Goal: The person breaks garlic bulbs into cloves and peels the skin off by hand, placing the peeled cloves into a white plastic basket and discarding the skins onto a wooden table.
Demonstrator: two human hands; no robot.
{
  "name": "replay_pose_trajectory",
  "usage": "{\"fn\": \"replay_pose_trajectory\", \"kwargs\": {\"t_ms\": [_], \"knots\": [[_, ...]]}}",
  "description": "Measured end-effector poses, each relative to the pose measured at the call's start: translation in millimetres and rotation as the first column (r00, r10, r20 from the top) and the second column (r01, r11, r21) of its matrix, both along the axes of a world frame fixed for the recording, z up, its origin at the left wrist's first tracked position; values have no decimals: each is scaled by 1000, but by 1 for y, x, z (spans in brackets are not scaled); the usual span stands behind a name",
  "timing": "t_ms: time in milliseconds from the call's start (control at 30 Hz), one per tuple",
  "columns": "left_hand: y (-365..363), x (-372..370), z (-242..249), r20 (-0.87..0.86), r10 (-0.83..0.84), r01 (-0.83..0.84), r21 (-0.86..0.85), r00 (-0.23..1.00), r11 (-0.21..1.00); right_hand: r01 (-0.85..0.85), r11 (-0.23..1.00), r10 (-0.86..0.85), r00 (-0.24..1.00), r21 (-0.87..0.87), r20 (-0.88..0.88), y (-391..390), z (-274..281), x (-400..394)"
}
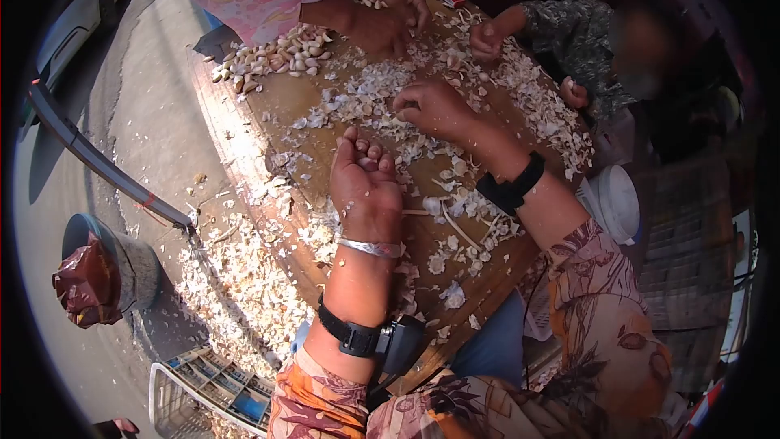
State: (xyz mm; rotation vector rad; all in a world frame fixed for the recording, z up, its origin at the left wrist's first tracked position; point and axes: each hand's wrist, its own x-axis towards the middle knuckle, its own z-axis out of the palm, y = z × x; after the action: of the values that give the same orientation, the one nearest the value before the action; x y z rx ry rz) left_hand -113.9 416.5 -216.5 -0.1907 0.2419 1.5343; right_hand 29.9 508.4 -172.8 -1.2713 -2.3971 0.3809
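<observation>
Palm up over the wooden table (323, 106), my left hand (366, 187) has its fingers curled in. A pale pinkish piece, seemingly a garlic clove (368, 164), rests inside them. Just beyond and to the right is my right hand (437, 110), its back turned up and its fingers bent together above a heap of garlic skins (366, 93). What those fingers hold, if anything, is hidden. Dry garlic stalks (459, 228) and more skins lie beside my right forearm. My two hands are apart.
Garlic cloves (276, 57) are heaped at the far left of the table. Other people's hands (378, 28) (487, 36) work at the far side. A bucket with a dark red bag (89, 280), a crate (219, 390) and a white tub (615, 203) stand around the table.
</observation>
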Motion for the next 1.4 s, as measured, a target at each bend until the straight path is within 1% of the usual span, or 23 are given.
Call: {"fn": "replay_pose_trajectory", "kwargs": {"t_ms": [33,100,167,233,267,367,433,533,567,633,700,767,800,833,900,967,1067,1100,1167,1233,1300,1367,1400], "knots": [[-1,-2,1,-12,19,-19,11,1000,1000,-2,1000,2,1000,-4,-7,2,-5,-2],[-1,1,6,-62,23,-28,-88,998,996,26,999,-30,976,23,215,5,-14,-6],[-1,2,11,-101,17,-35,-179,995,983,35,999,-36,973,9,227,3,-13,-3],[0,2,11,-122,22,-42,-164,992,986,44,945,-127,962,-325,-240,-7,-7,7],[0,3,12,-118,19,-37,-157,993,987,9,884,-198,913,-468,-356,-19,6,8],[-3,8,11,-118,-74,57,-142,990,988,-80,810,-261,837,-580,-481,-44,23,18],[-4,10,8,-125,-148,132,-127,981,983,-84,825,-272,808,-559,-522,-57,30,29],[-5,15,11,-176,-203,165,-209,963,964,-26,858,-370,663,-514,-651,-63,42,50],[-8,16,18,-176,-205,167,-212,963,963,-25,856,-373,662,-516,-650,-66,49,47],[-13,19,31,-168,-324,287,-213,931,934,-73,836,-291,781,-544,-552,-71,58,42],[-15,21,33,-160,-329,296,-199,931,934,-22,822,-344,777,-569,-527,-59,52,35],[-14,19,27,-151,-335,307,-181,930,934,267,841,-422,868,-470,-262,-32,31,37],[-8,16,14,-186,-307,280,-156,933,947,249,929,-303,936,-273,-178,-13,-2,46],[-4,15,4,-220,-277,253,-131,936,959,247,930,-302,936,-272,-180,-9,-14,46],[0,14,-9,-197,-267,251,-103,943,962,144,971,-186,956,191,227,-5,-26,38],[2,14,-7,-181,-265,258,-61,947,964,211,971,-232,945,113,229,-11,-20,31],[-6,19,2,-259,-278,236,-179,925,955,226,974,-223,961,-4,-165,-30,-9,36],[-11,23,8,-245,-315,270,-199,917,942,219,976,-217,961,-10,-170,-41,-7,38],[-11,23,17,-227,-349,304,-210,909,929,102,866,-368,792,-489,-486,-67,10,37],[-15,28,18,-227,-363,317,-215,904,924,125,871,-377,790,-475,-483,-79,14,47],[-9,20,10,-181,-335,292,-229,925,929,322,824,-525,744,-465,-414,-76,17,72],[0,12,3,-129,-169,142,-195,977,970,384,793,-568,747,-473,-345,-78,19,87],[0,10,1,-125,-180,154,-198,976,968,385,813,-543,772,-437,-330,-81,20,93]]}}
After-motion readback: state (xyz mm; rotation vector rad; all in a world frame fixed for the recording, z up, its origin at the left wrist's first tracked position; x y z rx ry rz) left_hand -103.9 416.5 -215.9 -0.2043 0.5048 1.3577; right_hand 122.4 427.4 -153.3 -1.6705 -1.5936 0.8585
